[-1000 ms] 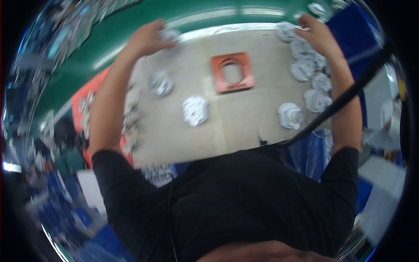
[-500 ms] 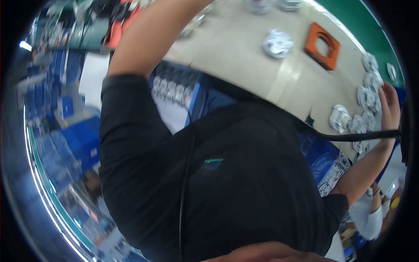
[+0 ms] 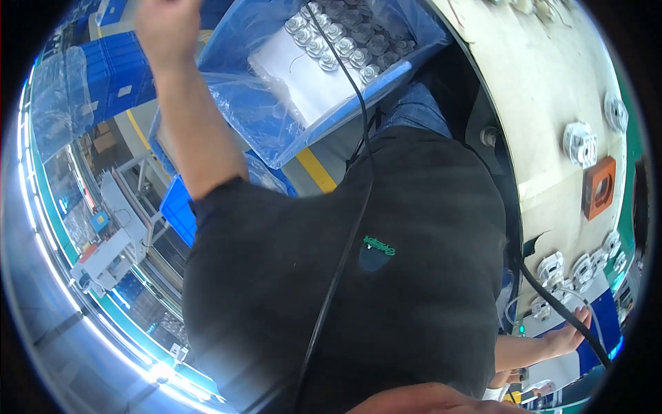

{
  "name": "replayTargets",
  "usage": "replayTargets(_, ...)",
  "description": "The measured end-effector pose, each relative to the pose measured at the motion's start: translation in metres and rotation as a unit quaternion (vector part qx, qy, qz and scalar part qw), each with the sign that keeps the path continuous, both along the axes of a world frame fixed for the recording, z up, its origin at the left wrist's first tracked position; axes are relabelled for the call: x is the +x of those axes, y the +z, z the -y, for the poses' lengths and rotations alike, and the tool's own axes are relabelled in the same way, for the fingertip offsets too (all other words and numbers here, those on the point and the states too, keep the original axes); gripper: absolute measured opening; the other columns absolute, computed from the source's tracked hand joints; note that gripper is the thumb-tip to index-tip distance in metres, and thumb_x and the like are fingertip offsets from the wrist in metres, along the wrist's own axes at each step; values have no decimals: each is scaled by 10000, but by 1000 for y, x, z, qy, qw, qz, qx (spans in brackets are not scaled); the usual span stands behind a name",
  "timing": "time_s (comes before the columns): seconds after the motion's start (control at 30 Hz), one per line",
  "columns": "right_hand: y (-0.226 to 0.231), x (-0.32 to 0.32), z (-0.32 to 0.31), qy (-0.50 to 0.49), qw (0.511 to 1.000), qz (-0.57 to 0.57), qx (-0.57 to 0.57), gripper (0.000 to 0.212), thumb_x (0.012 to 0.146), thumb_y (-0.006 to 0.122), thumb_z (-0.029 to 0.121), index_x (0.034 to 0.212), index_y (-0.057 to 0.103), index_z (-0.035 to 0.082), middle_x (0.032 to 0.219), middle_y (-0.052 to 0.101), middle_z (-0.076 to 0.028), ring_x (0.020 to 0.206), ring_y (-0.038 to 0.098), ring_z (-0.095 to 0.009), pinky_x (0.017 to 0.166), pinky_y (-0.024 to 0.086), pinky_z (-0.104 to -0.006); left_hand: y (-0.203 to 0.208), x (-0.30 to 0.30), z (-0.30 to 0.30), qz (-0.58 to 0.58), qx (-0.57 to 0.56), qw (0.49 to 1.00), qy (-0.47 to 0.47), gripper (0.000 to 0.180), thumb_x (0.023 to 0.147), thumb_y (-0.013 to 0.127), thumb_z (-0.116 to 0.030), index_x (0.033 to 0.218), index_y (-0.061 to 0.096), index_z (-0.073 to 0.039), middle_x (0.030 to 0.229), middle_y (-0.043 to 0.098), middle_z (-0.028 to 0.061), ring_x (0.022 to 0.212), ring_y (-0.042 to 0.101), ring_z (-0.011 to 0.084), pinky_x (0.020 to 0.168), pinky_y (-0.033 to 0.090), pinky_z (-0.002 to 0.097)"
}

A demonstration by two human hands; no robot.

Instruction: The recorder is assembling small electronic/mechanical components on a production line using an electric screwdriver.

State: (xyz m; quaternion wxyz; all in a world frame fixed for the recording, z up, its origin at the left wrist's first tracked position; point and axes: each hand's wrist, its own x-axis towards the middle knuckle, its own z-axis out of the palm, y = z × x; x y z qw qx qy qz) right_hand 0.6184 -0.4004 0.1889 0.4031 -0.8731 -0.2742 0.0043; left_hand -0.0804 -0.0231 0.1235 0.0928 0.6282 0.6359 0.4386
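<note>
My left hand (image 3: 169, 27) is raised at the top left, cut off by the picture's edge and blurred, so its fingers do not show. It is nearest to a blue crate (image 3: 276, 153) lined with clear plastic. Rows of round white-and-metal parts (image 3: 327, 61) stand in that crate beside a white sheet (image 3: 303, 90). At the lower right, my right hand (image 3: 567, 336) has its fingers stretched out beside a cluster of similar white parts (image 3: 552, 269) on the table's edge. Nothing shows in its grasp.
The pale worktable (image 3: 545, 103) runs down the right side, holding an orange block with a round hole (image 3: 600, 188) and a white part (image 3: 580, 145). A black cable (image 3: 562, 310) crosses near my right hand. Stacked blue crates (image 3: 121, 72) stand at the left.
My body has turned left, away from the table. My left arm has swung from over the table to near the blue crate. My right hand now appears lower in view.
</note>
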Motion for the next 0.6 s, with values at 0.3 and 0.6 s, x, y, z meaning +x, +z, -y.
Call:
replayTargets(0.3,1,33,5,-47,992,3,-114,314,905,770,243,1126,686,37,1018,678,-48,953,631,-163,864,473,-279,-320,34,120,177,-515,826,148,372,759,835,-312,886,705,13,839,736,152,793,714,255,750,562,368)
replayTargets(0.6,8,21,9,-39,987,-32,-154,310,934,743,267,1165,664,75,1026,644,8,933,577,-117,856,433,-255,-404,68,92,8,-528,829,183,415,728,798,-310,956,689,18,1016,719,237,995,699,382,902,548,434)
